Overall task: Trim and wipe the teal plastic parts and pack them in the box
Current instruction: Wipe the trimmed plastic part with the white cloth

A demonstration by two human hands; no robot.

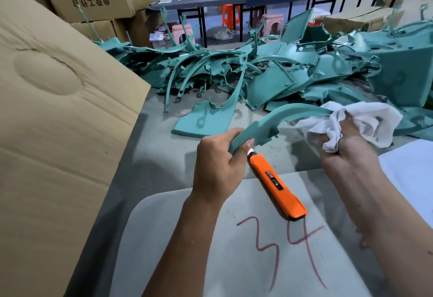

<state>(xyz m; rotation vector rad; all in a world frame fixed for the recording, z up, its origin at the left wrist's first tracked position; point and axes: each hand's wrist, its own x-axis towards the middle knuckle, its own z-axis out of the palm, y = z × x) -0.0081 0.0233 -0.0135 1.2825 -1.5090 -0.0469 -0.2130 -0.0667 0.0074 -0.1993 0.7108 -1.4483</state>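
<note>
Wiping underway: left hand [216,167] grips the curved teal part [276,122], right hand [344,151] clutches the cloth [365,120] at centre right; next, probably boxing it.

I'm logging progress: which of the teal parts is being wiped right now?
The long curved teal strip, held off the table: the left hand grips its near end and the right hand presses a white cloth around its far end. The rest lie piled behind.

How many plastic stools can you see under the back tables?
3: an orange stool at centre, a pink stool to its left, another pink stool to its right. More may be hidden.
</note>
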